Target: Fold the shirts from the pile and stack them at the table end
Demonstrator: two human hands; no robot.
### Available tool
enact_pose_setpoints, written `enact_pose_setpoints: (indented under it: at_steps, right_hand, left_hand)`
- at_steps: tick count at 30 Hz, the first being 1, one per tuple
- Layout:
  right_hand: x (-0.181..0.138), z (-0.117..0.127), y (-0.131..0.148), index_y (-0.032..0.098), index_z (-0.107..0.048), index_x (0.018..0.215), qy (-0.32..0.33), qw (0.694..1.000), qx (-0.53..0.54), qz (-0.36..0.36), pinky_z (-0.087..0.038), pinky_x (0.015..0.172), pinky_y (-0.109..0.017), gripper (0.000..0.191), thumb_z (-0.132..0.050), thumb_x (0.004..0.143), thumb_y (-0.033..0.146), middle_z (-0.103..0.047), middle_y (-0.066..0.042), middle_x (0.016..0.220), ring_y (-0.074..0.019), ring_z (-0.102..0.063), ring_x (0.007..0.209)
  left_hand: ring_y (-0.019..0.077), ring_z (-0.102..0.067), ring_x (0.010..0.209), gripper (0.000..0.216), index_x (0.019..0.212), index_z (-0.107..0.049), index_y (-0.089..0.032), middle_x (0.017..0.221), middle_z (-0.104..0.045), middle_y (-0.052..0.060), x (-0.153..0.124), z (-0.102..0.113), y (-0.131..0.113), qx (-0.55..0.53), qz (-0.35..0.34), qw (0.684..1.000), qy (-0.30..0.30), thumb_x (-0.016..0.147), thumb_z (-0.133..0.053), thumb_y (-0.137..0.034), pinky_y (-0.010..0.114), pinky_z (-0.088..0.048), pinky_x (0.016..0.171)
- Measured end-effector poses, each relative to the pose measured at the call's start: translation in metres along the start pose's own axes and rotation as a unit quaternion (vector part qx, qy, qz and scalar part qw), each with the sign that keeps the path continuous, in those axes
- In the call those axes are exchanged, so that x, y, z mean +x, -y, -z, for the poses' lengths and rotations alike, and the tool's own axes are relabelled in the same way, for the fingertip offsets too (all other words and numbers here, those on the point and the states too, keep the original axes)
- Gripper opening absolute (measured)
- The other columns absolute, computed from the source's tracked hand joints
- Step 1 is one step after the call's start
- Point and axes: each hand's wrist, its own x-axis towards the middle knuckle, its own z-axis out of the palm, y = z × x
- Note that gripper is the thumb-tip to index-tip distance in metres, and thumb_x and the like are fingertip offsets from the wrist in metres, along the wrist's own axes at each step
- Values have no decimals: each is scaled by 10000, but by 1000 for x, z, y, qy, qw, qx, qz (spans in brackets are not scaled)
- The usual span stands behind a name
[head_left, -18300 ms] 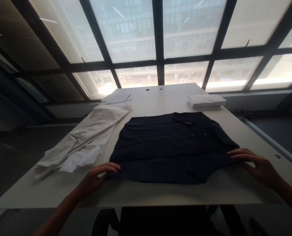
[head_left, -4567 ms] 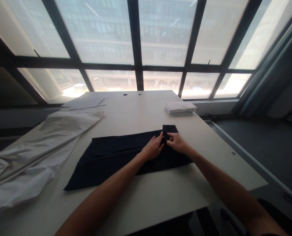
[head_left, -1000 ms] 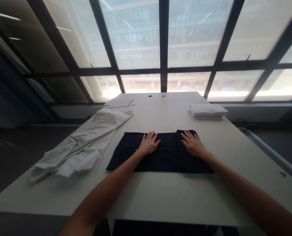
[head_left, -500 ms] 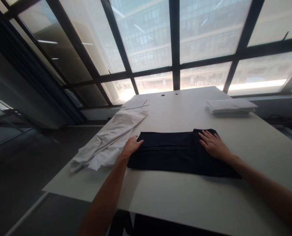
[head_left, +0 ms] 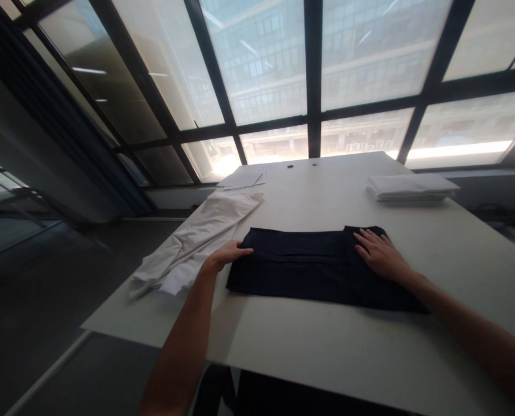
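Note:
A dark navy folded garment (head_left: 303, 271) lies lengthwise before me on the white table; its exact kind cannot be made out. At its left end my left hand (head_left: 229, 254) grips the edge, thumb on top and the other fingers beneath the cloth, and that end is slightly raised. My right hand (head_left: 381, 255) rests flat on the garment's right part, where a flap is folded over, with its fingers spread. Left of the left hand lies a crumpled white garment (head_left: 200, 234).
A neat stack of folded white cloth (head_left: 413, 188) sits at the table's right rear. Several paper sheets (head_left: 242, 180) lie at the back left. The white table (head_left: 309, 338) ends close in front of me, and large windows (head_left: 257, 63) rise behind it.
My left hand has closed on the garment's left end and lifted it a little, its fingers now under the edge. The right hand stays flat in place. The view shifts slightly.

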Motion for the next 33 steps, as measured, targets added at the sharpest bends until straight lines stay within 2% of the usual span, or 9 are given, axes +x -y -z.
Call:
enact_pose_setpoints:
  at_steps: [4, 11, 15, 18, 20, 22, 25, 28, 33]
  right_hand:
    - [1, -2, -1, 193, -452, 1540, -1, 1000, 10, -3, -243, 1222, -523, 597, -265, 1036, 452, -382, -101, 1618, -279, -295, 1514]
    - [1, 0, 1, 189, -454, 1538, 5, 1000, 13, -5, -231, 1226, -516, 593, -276, 1036, 450, -376, -99, 1622, -272, -288, 1517]
    - [2, 0, 1, 183, -458, 1536, 4, 1000, 14, -3, -228, 1227, -520, 598, -277, 1033, 451, -373, -103, 1622, -274, -288, 1517]
    - [2, 0, 1, 192, -473, 1527, 0, 1000, 14, 1, -227, 1226, -529, 591, -280, 1030, 449, -374, -100, 1621, -278, -288, 1517]
    - [1, 1, 2, 199, -479, 1524, -2, 1000, 14, 2, -231, 1224, -534, 586, -286, 1027, 443, -378, -100, 1619, -282, -293, 1515]
    - [1, 2, 4, 203, -479, 1524, -1, 1000, 17, 0, -236, 1223, -532, 583, -287, 1027, 437, -383, -98, 1617, -281, -297, 1513]
    - [1, 4, 6, 206, -483, 1522, 0, 1000, 26, -1, -230, 1227, -521, 581, -287, 1027, 439, -382, -90, 1618, -275, -290, 1516]
    - [2, 3, 5, 192, -478, 1525, -2, 1000, 24, -2, -221, 1230, -516, 590, -287, 1028, 444, -376, -94, 1621, -274, -290, 1516]
    - [1, 3, 5, 191, -454, 1541, 0, 1000, 21, 2, -215, 1230, -516, 596, -274, 1035, 448, -373, -107, 1621, -275, -286, 1518]
  left_hand:
    - [298, -677, 1023, 585, 1054, -712, -151, 1069, -758, 81, -3, -5, -8, -59, -55, 996, 34, 613, -863, -505, 341, -522, 859]
    - [313, -634, 1178, 627, 1290, -617, -152, 1281, -682, 113, -10, -17, -72, 35, -128, 988, -75, 724, -806, -343, 369, -514, 1008]
    - [263, -669, 1093, 650, 1411, -530, -151, 1300, -653, 131, -12, -65, -116, 42, -146, 988, -36, 790, -717, -195, 338, -560, 926]
    - [230, -689, 997, 765, 1505, -430, -148, 1284, -643, 159, -13, -115, -132, 18, -156, 988, 0, 813, -747, -225, 298, -594, 810]
    - [211, -712, 849, 829, 1561, -348, -165, 1226, -665, 161, -11, -140, -132, 4, -138, 987, 82, 849, -749, -307, 305, -615, 678]
    - [201, -720, 779, 631, 1475, -483, -149, 1161, -696, 145, -3, -149, -124, 1, -142, 983, 116, 913, -681, -357, 314, -623, 640]
    - [213, -725, 930, 297, 1212, -685, -151, 1124, -731, 114, 16, -140, -102, 48, -214, 975, -31, 985, -537, -272, 357, -615, 851]
    - [233, -618, 1245, 343, 1269, -666, -157, 1309, -678, 121, 31, -129, -75, 151, -290, 932, -155, 993, -468, -203, 412, -450, 1131]
    - [270, -238, 1539, 549, 1555, -404, -201, 1642, -326, 100, 26, -147, -46, 356, -325, 876, -36, 1051, -420, -418, 517, -220, 1246]
